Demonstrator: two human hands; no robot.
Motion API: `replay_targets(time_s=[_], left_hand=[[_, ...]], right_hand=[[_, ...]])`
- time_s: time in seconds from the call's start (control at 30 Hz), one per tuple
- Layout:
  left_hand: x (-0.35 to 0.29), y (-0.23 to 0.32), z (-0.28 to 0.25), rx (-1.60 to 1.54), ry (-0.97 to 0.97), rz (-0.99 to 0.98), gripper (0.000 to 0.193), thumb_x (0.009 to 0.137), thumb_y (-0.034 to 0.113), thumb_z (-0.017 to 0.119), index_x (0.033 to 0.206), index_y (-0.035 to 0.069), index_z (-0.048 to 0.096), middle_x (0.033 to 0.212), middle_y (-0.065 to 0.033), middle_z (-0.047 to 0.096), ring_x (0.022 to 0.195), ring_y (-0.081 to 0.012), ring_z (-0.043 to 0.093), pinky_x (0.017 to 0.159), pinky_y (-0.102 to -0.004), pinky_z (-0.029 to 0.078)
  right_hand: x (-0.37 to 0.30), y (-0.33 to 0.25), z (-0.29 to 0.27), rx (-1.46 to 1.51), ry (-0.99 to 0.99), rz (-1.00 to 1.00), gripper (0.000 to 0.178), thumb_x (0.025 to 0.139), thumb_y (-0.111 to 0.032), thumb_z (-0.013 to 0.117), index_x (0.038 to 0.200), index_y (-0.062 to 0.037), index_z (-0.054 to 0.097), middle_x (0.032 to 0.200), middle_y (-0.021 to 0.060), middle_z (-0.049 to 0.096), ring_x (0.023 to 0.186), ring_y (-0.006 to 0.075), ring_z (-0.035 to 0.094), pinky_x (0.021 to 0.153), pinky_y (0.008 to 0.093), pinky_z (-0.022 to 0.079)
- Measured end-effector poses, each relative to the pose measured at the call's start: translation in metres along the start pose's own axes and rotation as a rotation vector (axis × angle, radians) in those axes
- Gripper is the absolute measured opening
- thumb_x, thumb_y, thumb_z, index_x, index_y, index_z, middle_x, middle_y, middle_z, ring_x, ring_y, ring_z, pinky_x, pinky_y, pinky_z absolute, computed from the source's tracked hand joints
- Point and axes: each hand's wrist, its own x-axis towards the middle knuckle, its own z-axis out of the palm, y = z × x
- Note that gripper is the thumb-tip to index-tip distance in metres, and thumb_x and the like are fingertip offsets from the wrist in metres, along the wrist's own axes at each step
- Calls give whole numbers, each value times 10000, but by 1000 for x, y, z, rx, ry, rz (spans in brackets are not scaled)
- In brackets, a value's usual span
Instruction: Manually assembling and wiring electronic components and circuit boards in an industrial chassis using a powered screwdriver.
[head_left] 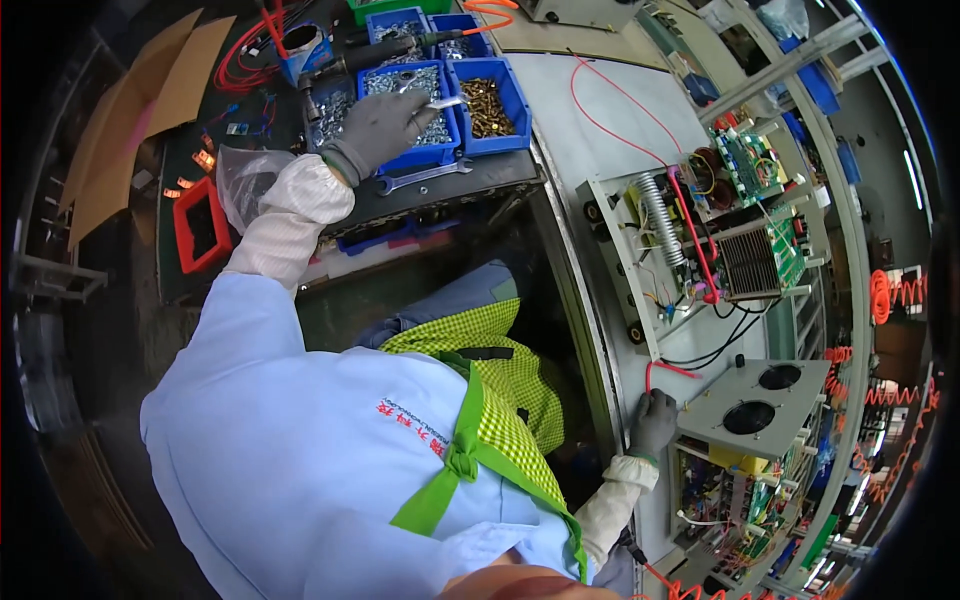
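Head view, and reaching with the gloved left hand [378, 130] above a blue bin [425, 157] of silver screws near the dark table's [508, 170] front edge, fingers pinching a silver metal piece [447, 102], too small to name for certain. Just below, on that front edge, a wrench [425, 177] lying flat; at the right front corner, another bin [500, 143], full of brass-coloured screws. Now across to the white table [610, 110]: gripping a red wire [673, 370] at its left edge with the gloved right hand [654, 424], fingers closed together, between an open machine [755, 265] and a grey fan box [770, 402].
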Motion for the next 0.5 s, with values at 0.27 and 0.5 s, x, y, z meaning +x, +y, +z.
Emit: replay_targets(time_s=[0.27,0.5], left_hand=[[-48,38,23,170,-524,-48,230,929,298,546,993,92,626,823,-149,670,763,-316,666,654,-472,518],[-59,40,12,175,-335,24,287,874,253,612,1119,103,625,986,-103,637,894,-281,638,746,-412,515]], right_hand=[[63,-127,-60,487,192,-216,246,896,-106,627,1120,-3,622,1095,193,624,1006,371,608,866,410,491],[195,-281,-58,668,43,-696,261,871,-131,638,1120,-53,629,1072,176,639,965,369,631,816,421,514]])
